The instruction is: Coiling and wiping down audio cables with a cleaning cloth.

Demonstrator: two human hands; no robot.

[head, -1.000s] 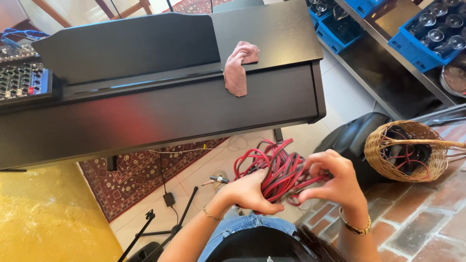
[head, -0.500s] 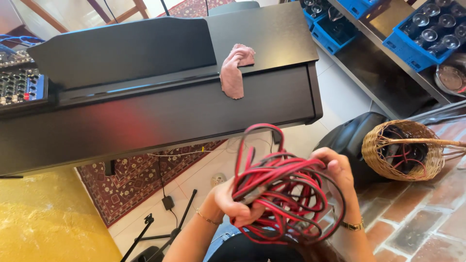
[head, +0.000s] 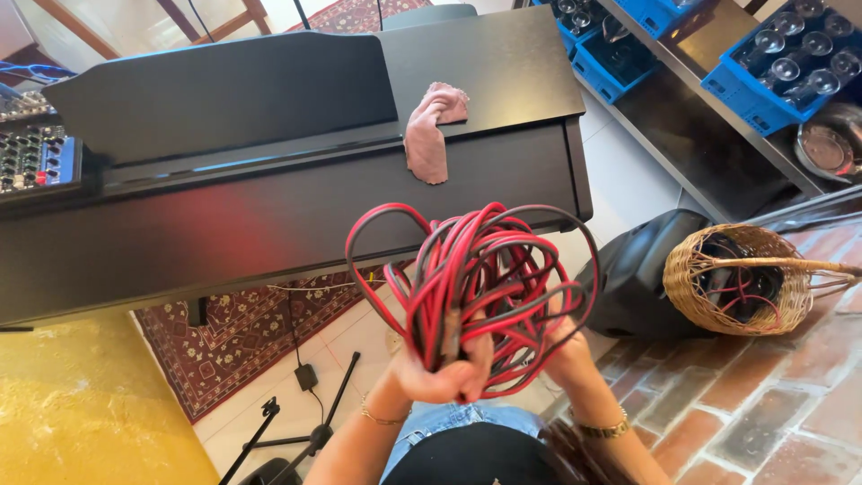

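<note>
Gripping: my left hand (head: 444, 373) fists the red-and-black cable coil (head: 476, 287), frame centre.
Right hand (head: 561, 350): fingers curl behind loops.
Handling: light, floppy, tangle-prone; I hold the gathered bunch.

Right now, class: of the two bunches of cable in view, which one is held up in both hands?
The red-and-black cable coil, gripped by the left hand and right hand; the other bunch lies in the wicker basket.

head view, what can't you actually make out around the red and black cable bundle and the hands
- Right hand: in the head view, mostly hidden behind the red and black cable coil.
- Cable ends or plugs: lost among the loops.
- Left hand: fingers closed on the coil, palm unseen.
- Wicker basket: contents dark and shadowed; its handle runs off the right edge.
</note>
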